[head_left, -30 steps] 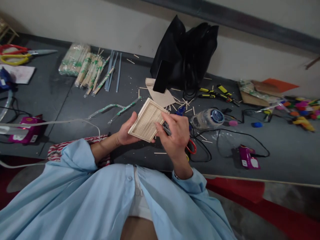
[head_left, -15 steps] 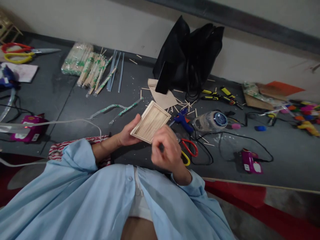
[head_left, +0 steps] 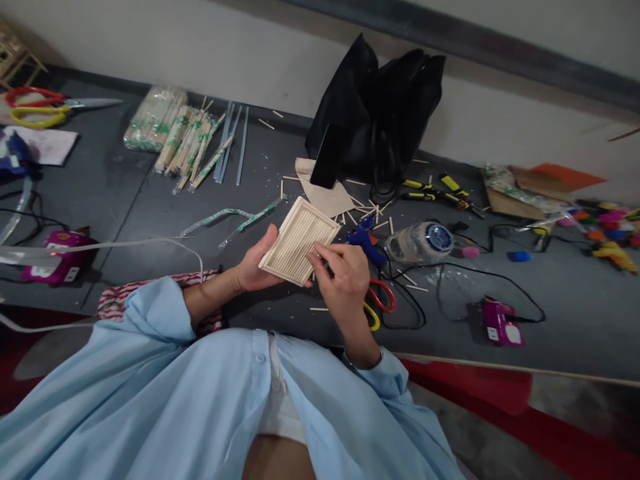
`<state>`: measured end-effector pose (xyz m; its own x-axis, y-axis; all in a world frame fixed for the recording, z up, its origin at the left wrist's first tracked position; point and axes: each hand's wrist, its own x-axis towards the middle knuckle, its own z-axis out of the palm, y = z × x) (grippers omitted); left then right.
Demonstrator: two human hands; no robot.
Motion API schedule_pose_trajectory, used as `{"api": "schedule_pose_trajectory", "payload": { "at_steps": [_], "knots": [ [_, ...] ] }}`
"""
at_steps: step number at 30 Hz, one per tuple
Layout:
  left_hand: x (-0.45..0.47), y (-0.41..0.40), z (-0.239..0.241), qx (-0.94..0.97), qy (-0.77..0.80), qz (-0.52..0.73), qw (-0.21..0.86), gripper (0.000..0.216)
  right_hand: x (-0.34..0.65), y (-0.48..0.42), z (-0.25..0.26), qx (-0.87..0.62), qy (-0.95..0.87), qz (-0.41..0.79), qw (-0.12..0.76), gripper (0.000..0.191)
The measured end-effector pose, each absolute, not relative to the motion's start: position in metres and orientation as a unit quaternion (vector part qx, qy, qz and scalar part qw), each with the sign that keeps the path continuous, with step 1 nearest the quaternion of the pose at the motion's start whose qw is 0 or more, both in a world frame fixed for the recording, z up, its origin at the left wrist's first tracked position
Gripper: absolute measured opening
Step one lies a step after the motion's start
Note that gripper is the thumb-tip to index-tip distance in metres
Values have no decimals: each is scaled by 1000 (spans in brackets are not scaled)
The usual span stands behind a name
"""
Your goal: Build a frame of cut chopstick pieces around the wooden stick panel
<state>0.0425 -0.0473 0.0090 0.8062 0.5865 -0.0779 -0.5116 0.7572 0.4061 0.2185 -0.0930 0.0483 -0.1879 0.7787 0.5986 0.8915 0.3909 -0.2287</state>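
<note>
My left hand [head_left: 257, 263] is closed around the left edge of a small framed wooden-stick panel [head_left: 295, 247], thumb along its rim, and the panel is tilted up above the table. The panel has rows of thin sticks inside a raised border. My right hand [head_left: 343, 273] is at the panel's right side, its thumb and fingertips pinched together against the stick surface; anything between them is too small to make out. Beyond the right hand lie a blue glue gun [head_left: 366, 239] and red-and-yellow-handled scissors [head_left: 383, 295], partly covered by the hand.
Wrapped chopsticks [head_left: 187, 143] lie at the back left, beside grey strips [head_left: 242, 147]. A black bag [head_left: 375, 113] with a phone [head_left: 329, 155] against it stands at the back. Loose sticks, a plastic jar [head_left: 417, 243], pliers [head_left: 445, 193] and a cabled purple box [head_left: 501, 323] are to the right.
My right hand has come down from a blurred, curled position in front of the panel to its surface, fingertips touching it. A loose stick now shows on the table below the hands.
</note>
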Motion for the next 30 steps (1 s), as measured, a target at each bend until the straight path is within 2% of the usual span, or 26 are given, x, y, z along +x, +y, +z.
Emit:
{"api": "schedule_pose_trajectory", "payload": {
  "at_steps": [2,4,6,10,12,15,18,20,23,30],
  "knots": [
    [43,-48,8,174,108,295,933,83,213,-91,43,-535,-777,-121,310,6],
    [44,-48,6,159,118,306,931,81,209,-91,43,-527,-786,-116,301,11],
    [44,-47,6,148,126,316,929,80,208,-92,47,-508,-798,-32,322,15],
    [41,-42,11,156,110,296,936,88,227,-102,64,-382,-788,241,419,18],
    [40,-41,15,163,96,290,938,92,242,-104,73,-339,-779,281,446,25],
    [41,-41,18,165,89,294,937,92,260,-100,80,-414,-798,153,410,30],
    [42,-43,18,177,90,289,937,91,261,-91,79,-504,-797,15,332,6],
    [42,-43,17,186,89,286,936,90,255,-86,76,-520,-789,-16,326,14],
    [42,-44,14,193,92,283,935,88,242,-80,71,-530,-776,-47,340,14],
    [43,-50,5,204,103,274,934,76,220,-63,62,-553,-780,-116,269,14]
  ]
}}
